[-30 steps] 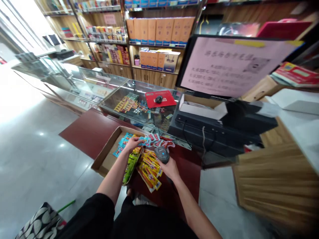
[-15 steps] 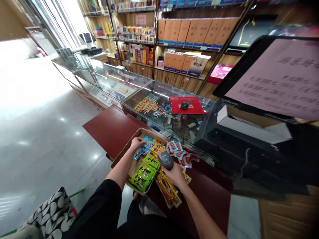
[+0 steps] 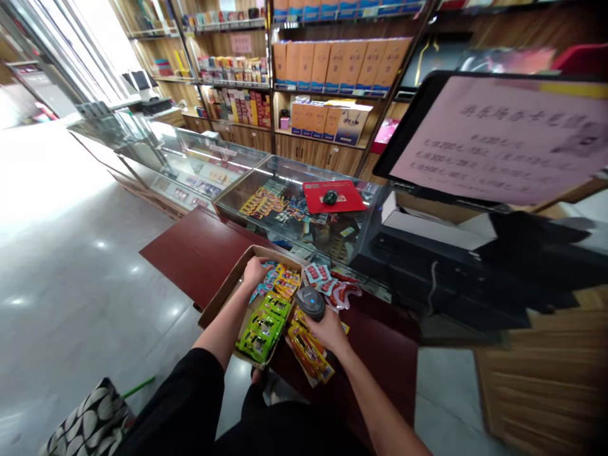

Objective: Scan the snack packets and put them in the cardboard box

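A handheld barcode scanner [image 3: 311,303] is gripped in my right hand [image 3: 329,329], its head pointing toward the box. My left hand [image 3: 255,272] reaches into an open cardboard box [image 3: 222,308], fingers curled at the blue snack packets [image 3: 270,275] and partly hidden. Beside these in the box are yellow-orange packets [image 3: 287,280] and green packets [image 3: 262,328]. Long yellow sausage packs [image 3: 308,351] lie on the dark red board under my right hand. White-and-red packets [image 3: 317,275] and clear-wrapped red snacks [image 3: 344,294] lie beyond the scanner.
A glass display counter [image 3: 285,174] runs along the front, with a red mat [image 3: 316,201] and a black mouse [image 3: 330,197] on it. At right stand a monitor [image 3: 403,145] covered by a pink handwritten sheet and a black machine [image 3: 413,266]. A patterned cushion [image 3: 88,421] is lower left.
The view has shifted, so the scene sits further left. My left hand has drawn slightly back over the blue packets, fingers more curled. The scanner stays in my right hand beside the box.
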{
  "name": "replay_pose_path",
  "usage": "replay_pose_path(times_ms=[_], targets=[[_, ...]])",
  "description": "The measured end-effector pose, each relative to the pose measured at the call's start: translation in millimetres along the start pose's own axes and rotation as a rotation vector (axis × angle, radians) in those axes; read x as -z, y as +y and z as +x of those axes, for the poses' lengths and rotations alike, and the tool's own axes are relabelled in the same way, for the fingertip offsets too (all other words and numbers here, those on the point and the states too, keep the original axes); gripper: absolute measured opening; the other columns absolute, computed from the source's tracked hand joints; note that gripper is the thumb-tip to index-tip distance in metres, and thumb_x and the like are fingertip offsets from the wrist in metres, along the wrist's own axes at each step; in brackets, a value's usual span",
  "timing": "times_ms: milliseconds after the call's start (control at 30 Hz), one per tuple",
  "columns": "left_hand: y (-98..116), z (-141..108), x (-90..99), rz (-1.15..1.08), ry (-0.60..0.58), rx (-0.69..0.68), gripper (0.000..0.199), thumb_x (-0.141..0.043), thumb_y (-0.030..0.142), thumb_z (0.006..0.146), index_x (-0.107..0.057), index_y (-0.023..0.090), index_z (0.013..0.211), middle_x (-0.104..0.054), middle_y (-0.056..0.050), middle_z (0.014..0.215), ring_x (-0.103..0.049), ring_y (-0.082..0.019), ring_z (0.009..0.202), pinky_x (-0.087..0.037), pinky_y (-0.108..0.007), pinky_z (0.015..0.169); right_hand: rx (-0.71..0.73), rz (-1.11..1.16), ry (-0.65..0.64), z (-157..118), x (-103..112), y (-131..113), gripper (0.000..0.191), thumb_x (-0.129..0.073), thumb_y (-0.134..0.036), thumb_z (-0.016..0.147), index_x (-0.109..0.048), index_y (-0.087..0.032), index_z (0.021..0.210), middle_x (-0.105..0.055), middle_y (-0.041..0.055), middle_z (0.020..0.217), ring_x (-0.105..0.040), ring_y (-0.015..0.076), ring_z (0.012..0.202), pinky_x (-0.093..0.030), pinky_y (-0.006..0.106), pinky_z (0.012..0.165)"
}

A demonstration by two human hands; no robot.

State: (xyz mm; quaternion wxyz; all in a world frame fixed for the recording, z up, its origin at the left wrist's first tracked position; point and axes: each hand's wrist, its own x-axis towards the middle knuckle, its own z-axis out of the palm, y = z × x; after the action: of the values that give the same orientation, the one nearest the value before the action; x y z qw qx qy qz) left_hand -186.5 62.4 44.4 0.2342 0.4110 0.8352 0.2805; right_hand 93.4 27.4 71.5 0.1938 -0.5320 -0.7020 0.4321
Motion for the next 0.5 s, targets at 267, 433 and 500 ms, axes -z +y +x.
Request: replay_pose_path(times_ms=[267,433,500], targets=[[79,-32,-88.5,-0.068,-0.170,-0.232,0.028,-0.077,0.025,0.069,-0.078,0.020,0.096,-0.073,-0.009,0.094,-0.066,-0.024,0.089,-0.047,-0.029,0.084,-0.091,0.041,0.114,-22,53,30,0.032,-0.068,-0.034,0.073,-0.070,-0.017,0.099,-0.077,0.0123,0.095,-0.071,0.0295,0.096,-0.054,0.031,0.076],[101,-51,-148.9,-0.078,-0.287,-0.213,0.025,-0.078,0.026,0.069,-0.077,0.020,0.092,-0.073,-0.010,0.091,-0.066,-0.025,0.092,-0.046,-0.030,0.085,-0.140,0.058,0.177,-38,83,62,0.028,-0.066,-0.033,0.074,-0.070,-0.017,0.097,-0.077,0.0120,0.093,-0.072,0.0285,0.093,-0.053,0.029,0.074],[105,-54,-164.6,-0.060,-0.293,-0.163,0.028,-0.079,0.028,0.069,-0.076,0.019,0.095,-0.073,-0.012,0.096,-0.065,-0.026,0.098,-0.045,-0.031,0.088,-0.165,0.060,0.197,-44,92,74,0.027,-0.065,-0.033,0.074,-0.070,-0.017,0.095,-0.077,0.0118,0.090,-0.073,0.0283,0.091,-0.053,0.029,0.072]])
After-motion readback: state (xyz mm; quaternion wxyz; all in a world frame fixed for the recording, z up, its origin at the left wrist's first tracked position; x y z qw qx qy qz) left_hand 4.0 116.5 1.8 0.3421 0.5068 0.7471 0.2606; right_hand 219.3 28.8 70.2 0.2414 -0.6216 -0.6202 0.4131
